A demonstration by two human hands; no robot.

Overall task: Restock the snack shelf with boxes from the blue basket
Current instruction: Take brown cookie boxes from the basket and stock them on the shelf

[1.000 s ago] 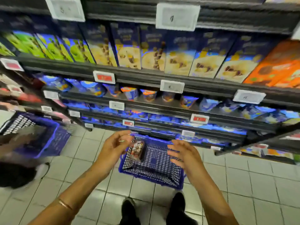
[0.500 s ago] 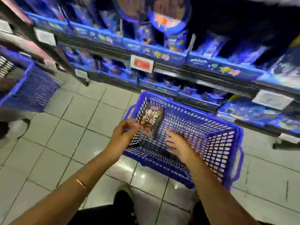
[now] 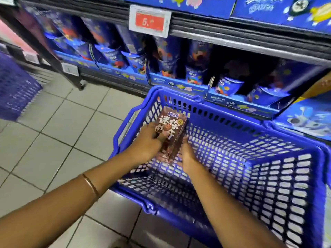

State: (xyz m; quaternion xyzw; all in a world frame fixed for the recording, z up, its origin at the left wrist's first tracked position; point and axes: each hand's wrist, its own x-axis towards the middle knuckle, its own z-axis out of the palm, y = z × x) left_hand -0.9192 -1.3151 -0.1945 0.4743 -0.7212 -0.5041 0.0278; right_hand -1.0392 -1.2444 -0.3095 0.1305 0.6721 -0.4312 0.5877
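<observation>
Blue basket on tiled floor, below shelf.

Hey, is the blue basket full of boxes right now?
No, the blue basket is nearly empty: only one brown box shows in it, held between the left hand and right hand.

box base hidden — perhaps gripped
</observation>
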